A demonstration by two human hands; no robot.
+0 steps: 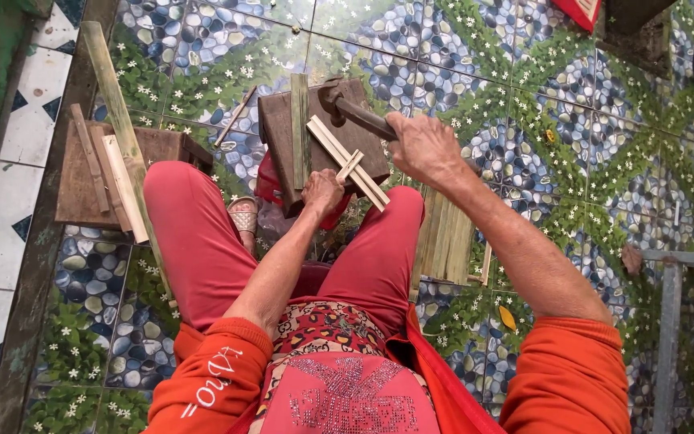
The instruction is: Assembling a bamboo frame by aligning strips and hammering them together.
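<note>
My right hand (423, 149) grips the dark handle of a hammer (347, 108), whose head hovers over the far part of a dark wooden block (279, 133) set between my knees. On the block lie pale bamboo strips (347, 161), crossed, and an upright greenish slat (300, 128). My left hand (323, 193) pinches the near end of the crossed strips, fingers closed on them. I sit in red trousers with orange sleeves.
A low wooden stool (82, 193) at the left carries several slats, and a long bamboo pole (118, 128) leans across it. A bundle of bamboo strips (447, 237) lies by my right knee. A metal frame (684, 321) stands at the right on the patterned tile floor.
</note>
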